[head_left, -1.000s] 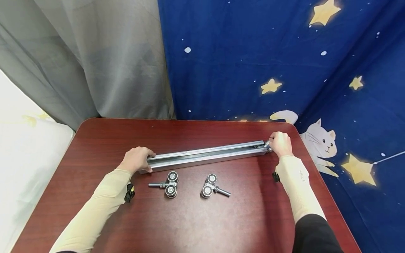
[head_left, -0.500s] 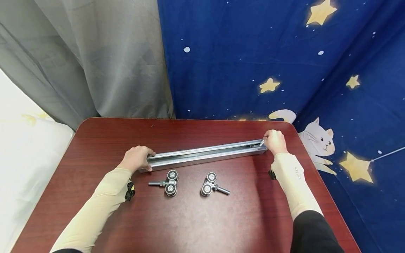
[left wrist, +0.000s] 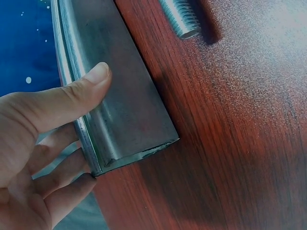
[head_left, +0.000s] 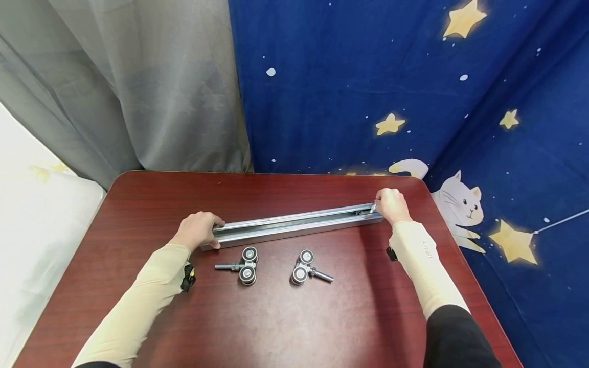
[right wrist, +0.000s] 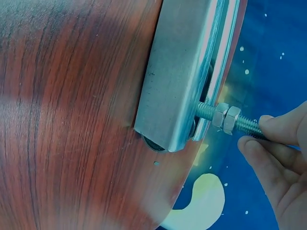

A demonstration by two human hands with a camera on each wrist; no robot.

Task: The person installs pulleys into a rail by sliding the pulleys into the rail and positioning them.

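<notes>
A metal channel track [head_left: 294, 230] lies across the table with its slot facing up. My left hand [head_left: 197, 230] grips its left end; in the left wrist view the thumb presses one side wall [left wrist: 129, 86] and the fingers are at the other. At the right end, my right hand [head_left: 392, 205] pinches the threaded bolt [right wrist: 248, 126] of a roller trolley between thumb and fingers. Two nuts [right wrist: 226, 118] sit on that bolt, which stands out of the slot. The trolley's wheels are inside the track, mostly hidden, with one wheel edge [right wrist: 154, 143] showing at the open end.
Two more roller trolleys lie on the table in front of the track, the left trolley [head_left: 247, 273] with its bolt pointing left, the right trolley [head_left: 300, 275] with its bolt pointing right. Behind the red-brown table [head_left: 294, 327] hang a grey curtain [head_left: 184, 102] and a blue starry curtain [head_left: 331, 102].
My right hand has moved left with the trolley, whose wheels have gone from outside the track's right end to inside it. My left hand keeps its grip on the left end.
</notes>
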